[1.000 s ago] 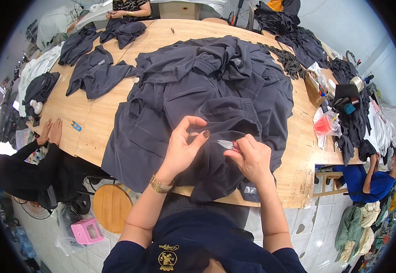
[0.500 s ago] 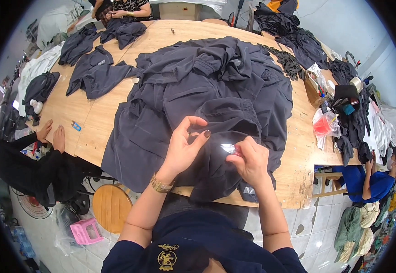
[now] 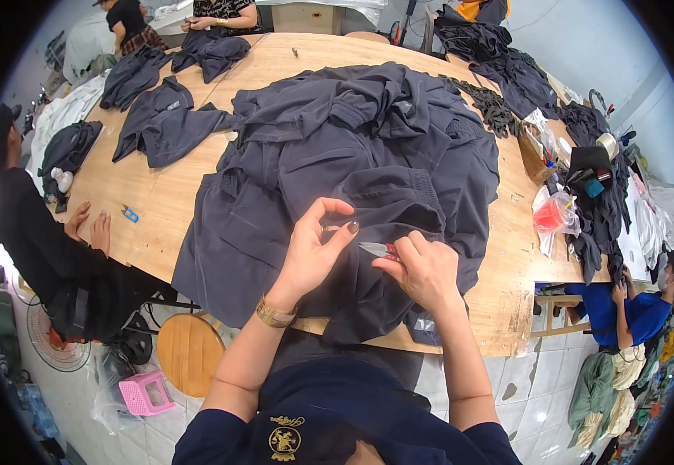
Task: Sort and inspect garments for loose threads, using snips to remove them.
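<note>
A pile of dark grey garments (image 3: 314,167) with elastic waistbands covers the middle of the wooden table. My right hand (image 3: 424,271) is closed around small thread snips (image 3: 375,249) with silver blades and a red handle. Their blades point left, toward my left hand (image 3: 318,242), just above the cloth. That hand hovers over the near garment, its thumb and index finger apart with no thing visible between them; its other fingers are partly hidden. A gold watch circles my left wrist.
Blue snips (image 3: 129,214) lie at the table's left, near a co-worker's hands (image 3: 89,225). A red drink in a plastic cup (image 3: 551,214) stands at the right beside dark cloth. A round wooden stool (image 3: 190,355) and a pink stool (image 3: 146,393) are on the floor.
My right hand has turned slightly, and the snips' tip has shifted left toward my left hand, which keeps its place. The co-worker at left leans farther into view; another person appears at the back left.
</note>
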Action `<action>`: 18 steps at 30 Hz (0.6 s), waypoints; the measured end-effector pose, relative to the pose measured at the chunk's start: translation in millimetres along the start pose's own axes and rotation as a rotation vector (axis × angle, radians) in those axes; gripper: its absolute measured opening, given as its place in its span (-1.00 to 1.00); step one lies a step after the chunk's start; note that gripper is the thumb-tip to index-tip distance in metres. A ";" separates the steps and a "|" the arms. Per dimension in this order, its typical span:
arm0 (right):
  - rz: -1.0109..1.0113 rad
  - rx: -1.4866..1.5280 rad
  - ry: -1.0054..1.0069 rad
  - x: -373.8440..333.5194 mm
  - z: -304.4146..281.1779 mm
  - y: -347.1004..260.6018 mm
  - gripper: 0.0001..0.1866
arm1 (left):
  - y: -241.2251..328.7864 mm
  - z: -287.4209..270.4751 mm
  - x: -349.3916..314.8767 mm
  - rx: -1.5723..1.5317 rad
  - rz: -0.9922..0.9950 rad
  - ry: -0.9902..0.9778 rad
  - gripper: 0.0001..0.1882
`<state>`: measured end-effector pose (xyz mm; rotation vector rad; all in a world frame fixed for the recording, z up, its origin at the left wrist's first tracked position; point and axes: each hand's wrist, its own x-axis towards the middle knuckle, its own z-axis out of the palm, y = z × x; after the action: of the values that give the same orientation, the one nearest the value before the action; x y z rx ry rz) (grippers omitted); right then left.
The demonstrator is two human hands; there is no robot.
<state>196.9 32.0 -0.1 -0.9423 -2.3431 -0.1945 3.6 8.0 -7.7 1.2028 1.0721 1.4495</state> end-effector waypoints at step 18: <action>0.152 0.498 -0.050 12.4 -1.9 -13.8 -0.69 | 7.6 -15.3 -25.0 0.257 0.080 0.063 -0.79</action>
<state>181.5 28.4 9.8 -0.8687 -2.1945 0.4585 -10.5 -18.9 -6.6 1.4010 1.2965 1.4504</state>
